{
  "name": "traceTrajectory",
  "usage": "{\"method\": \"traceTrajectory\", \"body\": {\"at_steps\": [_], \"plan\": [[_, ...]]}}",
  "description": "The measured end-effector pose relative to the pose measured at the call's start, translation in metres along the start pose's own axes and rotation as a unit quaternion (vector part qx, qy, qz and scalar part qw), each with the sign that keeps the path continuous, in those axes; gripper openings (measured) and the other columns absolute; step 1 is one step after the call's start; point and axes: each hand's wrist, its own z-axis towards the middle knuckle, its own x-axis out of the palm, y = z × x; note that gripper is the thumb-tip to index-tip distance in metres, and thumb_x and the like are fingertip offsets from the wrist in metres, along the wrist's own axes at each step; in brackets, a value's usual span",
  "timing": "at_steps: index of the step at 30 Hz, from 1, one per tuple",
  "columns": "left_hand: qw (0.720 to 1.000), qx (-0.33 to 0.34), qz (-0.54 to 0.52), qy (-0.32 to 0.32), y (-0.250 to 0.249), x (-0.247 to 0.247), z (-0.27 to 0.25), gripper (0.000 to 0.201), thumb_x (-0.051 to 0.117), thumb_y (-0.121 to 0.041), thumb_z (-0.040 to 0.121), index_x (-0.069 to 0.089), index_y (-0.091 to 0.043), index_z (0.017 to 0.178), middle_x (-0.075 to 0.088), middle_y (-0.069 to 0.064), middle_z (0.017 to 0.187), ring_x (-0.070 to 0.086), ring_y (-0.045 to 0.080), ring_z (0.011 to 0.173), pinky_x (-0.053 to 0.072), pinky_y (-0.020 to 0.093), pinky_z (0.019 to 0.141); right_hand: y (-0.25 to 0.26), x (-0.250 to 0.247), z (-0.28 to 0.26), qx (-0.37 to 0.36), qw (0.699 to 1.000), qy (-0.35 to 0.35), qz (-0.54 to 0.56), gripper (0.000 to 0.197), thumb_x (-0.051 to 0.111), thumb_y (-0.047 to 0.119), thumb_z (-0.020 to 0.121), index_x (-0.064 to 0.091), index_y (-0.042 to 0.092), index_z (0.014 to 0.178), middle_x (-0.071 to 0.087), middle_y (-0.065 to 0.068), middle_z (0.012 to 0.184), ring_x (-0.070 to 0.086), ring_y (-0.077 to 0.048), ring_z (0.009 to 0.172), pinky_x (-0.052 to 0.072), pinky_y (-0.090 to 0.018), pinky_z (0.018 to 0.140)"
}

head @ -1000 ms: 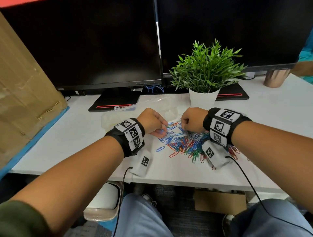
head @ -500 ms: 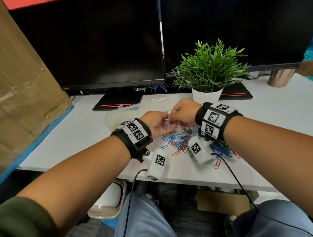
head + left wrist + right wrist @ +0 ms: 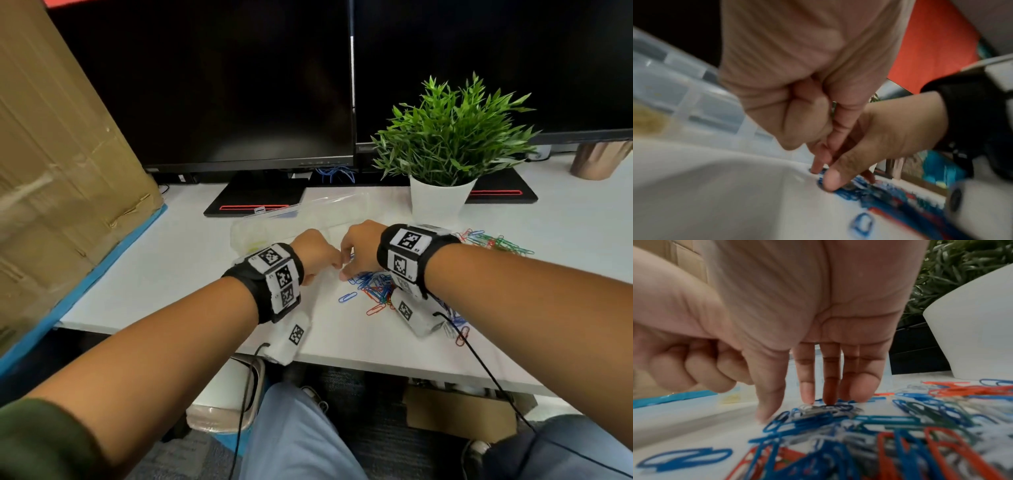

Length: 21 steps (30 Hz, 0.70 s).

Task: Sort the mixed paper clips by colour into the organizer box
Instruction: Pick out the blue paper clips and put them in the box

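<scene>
A pile of mixed blue, red, green and silver paper clips (image 3: 375, 289) lies on the white desk (image 3: 164, 270). The clear organizer box (image 3: 274, 222) stands just behind my hands, with something yellow in one compartment. My left hand (image 3: 317, 255) is curled into a fist beside the pile's left edge, and a small clip (image 3: 833, 110) peeks out between its fingers. My right hand (image 3: 352, 263) points straight down beside it. Its fingertips (image 3: 830, 395) touch blue clips (image 3: 838, 408) at the pile's near-left edge, and nothing is lifted.
More clips (image 3: 493, 241) are scattered right of my right wrist. A white plant pot (image 3: 438, 202) stands close behind the right hand, with monitor stands (image 3: 257, 198) further back. A cardboard box (image 3: 61, 171) leans at the left. A copper cup (image 3: 596, 161) is far right.
Half a second ago both hands met raised above the desk around a clip. Now both are lower, the left fisted and the right with fingers down on the pile.
</scene>
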Motion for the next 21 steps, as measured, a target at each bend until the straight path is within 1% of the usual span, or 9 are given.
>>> {"method": "traceTrajectory", "body": {"at_steps": [1, 3, 5, 9, 11, 13, 15, 17, 21], "plan": [[1.0, -0.013, -0.025, 0.004, -0.001, 0.001, 0.0, 0.005, 0.06, -0.008, 0.082, 0.057, -0.005, 0.078, 0.03, 0.003, 0.051, 0.021, 0.014, 0.039, 0.02, 0.018, 0.043, 0.001, 0.0, 0.001, -0.004, 1.0, 0.001, -0.01, 0.039, 0.076, 0.045, 0.075, 0.072, 0.016, 0.101, 0.068, -0.004, 0.099, 0.062, -0.023, 0.094, 0.053, -0.033, 0.083], [0.997, -0.043, -0.068, 0.009, -0.002, 0.002, -0.002, 0.009, 0.05, -0.007, 0.086, 0.06, -0.005, 0.084, 0.032, 0.001, 0.053, 0.021, 0.013, 0.041, 0.018, 0.016, 0.044, 0.003, 0.002, 0.003, -0.011, 1.0, 0.0, -0.029, 0.029, 0.076, 0.04, 0.077, 0.069, 0.015, 0.091, 0.067, -0.005, 0.094, 0.061, -0.023, 0.091, 0.052, -0.031, 0.082], [0.992, -0.069, -0.102, 0.026, -0.003, 0.003, -0.003, 0.019, 0.043, -0.007, 0.09, 0.057, -0.006, 0.077, 0.034, 0.001, 0.056, 0.023, 0.011, 0.044, 0.018, 0.015, 0.043, 0.003, 0.004, 0.005, -0.009, 0.999, 0.003, -0.04, 0.024, 0.075, 0.034, 0.08, 0.068, 0.013, 0.087, 0.069, -0.006, 0.094, 0.062, -0.025, 0.091, 0.053, -0.033, 0.084], [0.979, -0.117, -0.153, 0.061, 0.002, 0.004, -0.002, 0.03, 0.035, -0.01, 0.096, 0.052, -0.009, 0.072, 0.039, 0.001, 0.059, 0.031, 0.009, 0.049, 0.028, 0.016, 0.041, -0.001, 0.006, 0.005, 0.009, 0.999, 0.021, -0.045, 0.029, 0.069, 0.028, 0.086, 0.065, 0.005, 0.101, 0.069, -0.011, 0.106, 0.063, -0.028, 0.1, 0.053, -0.037, 0.088], [0.973, -0.128, -0.179, 0.065, 0.005, 0.004, -0.001, 0.029, 0.035, -0.009, 0.096, 0.053, -0.008, 0.073, 0.043, 0.002, 0.06, 0.035, 0.01, 0.049, 0.032, 0.016, 0.04, -0.003, 0.006, 0.003, 0.014, 0.998, 0.039, -0.042, 0.022, 0.065, 0.028, 0.089, 0.06, 0.008, 0.097, 0.066, -0.011, 0.109, 0.062, -0.029, 0.102, 0.052, -0.037, 0.089], [0.967, -0.133, -0.209, 0.066, 0.007, 0.003, -0.003, 0.027, 0.036, -0.008, 0.096, 0.052, -0.007, 0.075, 0.048, 0.004, 0.061, 0.041, 0.012, 0.051, 0.037, 0.016, 0.041, -0.004, 0.006, 0.0, 0.02, 0.997, 0.054, -0.045, 0.019, 0.06, 0.028, 0.091, 0.051, 0.012, 0.084, 0.062, -0.011, 0.102, 0.06, -0.027, 0.096, 0.05, -0.034, 0.085], [0.96, -0.133, -0.236, 0.071, 0.008, 0.003, -0.004, 0.026, 0.037, -0.009, 0.096, 0.053, -0.005, 0.077, 0.052, 0.007, 0.068, 0.049, 0.016, 0.057, 0.046, 0.022, 0.048, -0.003, 0.007, -0.002, 0.027, 0.997, 0.061, -0.047, 0.028, 0.056, 0.027, 0.092, 0.043, 0.012, 0.073, 0.054, -0.007, 0.091, 0.053, -0.024, 0.087, 0.046, -0.031, 0.078], [0.955, -0.131, -0.257, 0.073, 0.008, 0.004, -0.003, 0.025, 0.038, -0.011, 0.097, 0.054, 0.0, 0.081, 0.055, 0.014, 0.076, 0.056, 0.021, 0.065, 0.053, 0.03, 0.064, -0.004, 0.004, -0.004, 0.035, 0.998, 0.05, -0.026, 0.03, 0.056, 0.026, 0.092, 0.043, 0.012, 0.069, 0.052, -0.005, 0.082, 0.051, -0.023, 0.083, 0.042, -0.028, 0.072], [0.934, -0.129, -0.322, 0.082, 0.01, 0.005, 0.0, 0.027, 0.038, -0.016, 0.099, 0.055, 0.005, 0.092, 0.059, 0.023, 0.086, 0.062, 0.032, 0.077, 0.054, 0.042, 0.083, -0.005, -0.009, -0.006, 0.041, 0.985, -0.008, 0.168, 0.021, 0.066, 0.021, 0.087, 0.061, 0.005, 0.074, 0.057, -0.008, 0.071, 0.053, -0.022, 0.063, 0.044, -0.027, 0.063]]}}
